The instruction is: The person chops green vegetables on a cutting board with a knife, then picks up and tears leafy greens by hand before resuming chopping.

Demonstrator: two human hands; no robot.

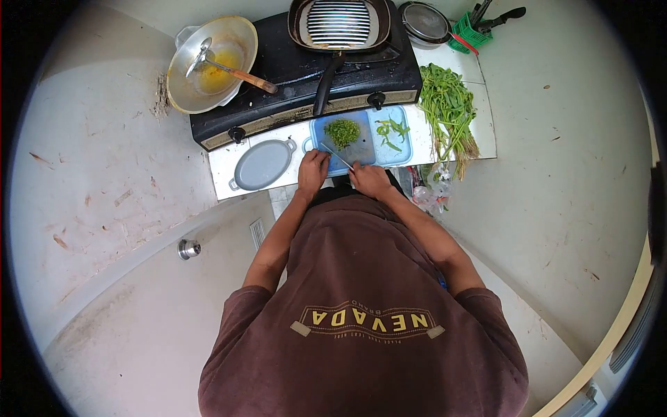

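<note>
Green chopped leaves [342, 132], a small heap, on the left half of the blue cutting board [401, 154]. The board sits on the white counter [222, 156], directly before the stove [292, 69]. The heap lies just beyond both hands, on the side away from the body.

Long axis of the knife [339, 156]: diagonal, tip pointing away and leftward, ending just short of the heap's near edge. Its handle is in the right hand [370, 181], which is closed around it.

Left hand [313, 169]: fingers bent down at the board's near left corner, beside the blade tip. Whether they pin anything, cannot tell. It is marginally the nearer hand to the heap.

Uncut stems [391, 131] on the board's right half, apart from the heap.

Outward:
- grey oval dish [262, 165] left of the board
- bundle of leafy greens [448, 111] to its right
- wok [233, 35] with ladle [229, 69], and grill pan [339, 24], on the stove
</note>
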